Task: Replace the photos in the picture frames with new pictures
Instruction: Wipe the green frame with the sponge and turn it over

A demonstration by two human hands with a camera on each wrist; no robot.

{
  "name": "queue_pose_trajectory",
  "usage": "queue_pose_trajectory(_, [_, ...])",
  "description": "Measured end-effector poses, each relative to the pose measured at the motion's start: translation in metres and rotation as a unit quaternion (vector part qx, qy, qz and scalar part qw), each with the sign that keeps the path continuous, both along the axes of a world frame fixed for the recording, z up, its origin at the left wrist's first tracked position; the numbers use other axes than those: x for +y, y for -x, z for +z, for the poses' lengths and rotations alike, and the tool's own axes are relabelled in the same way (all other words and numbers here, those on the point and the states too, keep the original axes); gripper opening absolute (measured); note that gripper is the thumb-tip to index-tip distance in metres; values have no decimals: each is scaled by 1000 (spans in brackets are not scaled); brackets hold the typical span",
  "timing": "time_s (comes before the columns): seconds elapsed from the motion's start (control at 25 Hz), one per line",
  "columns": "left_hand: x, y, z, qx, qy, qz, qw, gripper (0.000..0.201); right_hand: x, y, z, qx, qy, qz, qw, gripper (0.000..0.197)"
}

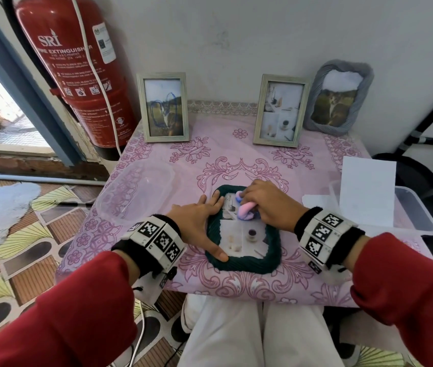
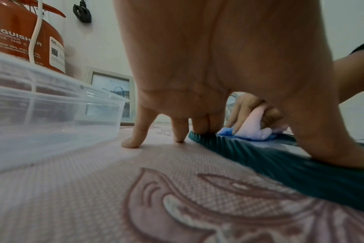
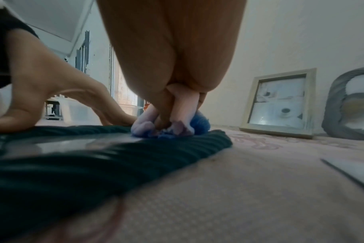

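Note:
A dark green ribbed picture frame [image 1: 247, 263] lies flat on the pink tablecloth, a collage photo under its glass. My left hand [image 1: 199, 223] lies open on its left edge, fingers straight, thumb on the near rim; the same frame [image 2: 280, 162] shows under my left fingers [image 2: 202, 128]. My right hand [image 1: 265, 202] grips a bunched pink and blue cloth [image 1: 247, 211] and presses it on the glass at the frame's far end. In the right wrist view the cloth [image 3: 177, 126] is squeezed between my fingers on the green frame [image 3: 94, 157].
Three frames stand against the wall: a wooden frame with a cat photo [image 1: 163, 107], a wooden frame with a collage [image 1: 280, 111], a grey ribbed frame [image 1: 338, 99]. A clear tub [image 1: 136, 194] sits left; a second tub [image 1: 416, 215] holding white sheets [image 1: 366, 192] sits right. A fire extinguisher [image 1: 75, 67] hangs at left.

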State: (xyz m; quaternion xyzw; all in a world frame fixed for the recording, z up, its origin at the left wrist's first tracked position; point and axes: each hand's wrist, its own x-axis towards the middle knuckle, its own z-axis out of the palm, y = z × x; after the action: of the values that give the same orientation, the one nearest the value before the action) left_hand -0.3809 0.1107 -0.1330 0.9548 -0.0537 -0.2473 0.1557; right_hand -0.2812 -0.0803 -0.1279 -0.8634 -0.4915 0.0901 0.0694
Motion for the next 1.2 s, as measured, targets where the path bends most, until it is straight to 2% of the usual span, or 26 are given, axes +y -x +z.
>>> queue_pose_trajectory(0.2, [-2, 1, 3, 4, -11, 1, 1000, 130, 6, 37, -6, 37, -20, 79, 996, 19])
queue_pose_trajectory(0.4, [-1, 3, 2, 5, -13, 2, 1000, 129, -28, 64, -7, 61, -53, 126, 989, 25])
queue_pose_trajectory(0.56, [1, 4, 1, 5, -5, 5, 1000, 128, -51, 49, 0, 31, -20, 98, 995, 32])
queue_pose_trajectory(0.72, [1, 3, 1, 6, -6, 5, 1000, 128, -41, 22, 2, 18, -22, 31, 999, 37])
queue_pose_trajectory(0.92, [1, 3, 1, 13, -1, 6, 1000, 127, -20, 7, 6, 39, -14, -7, 999, 31])
queue_pose_trajectory(1.12, [-1, 5, 2, 19, 3, 20, 1000, 127, -21, 19, 15, 67, -4, -24, 997, 33])
queue_pose_trajectory(1.2, [-2, 6, 2, 17, 2, 24, 1000, 127, -21, 27, 18, 103, -46, -30, 993, 33])
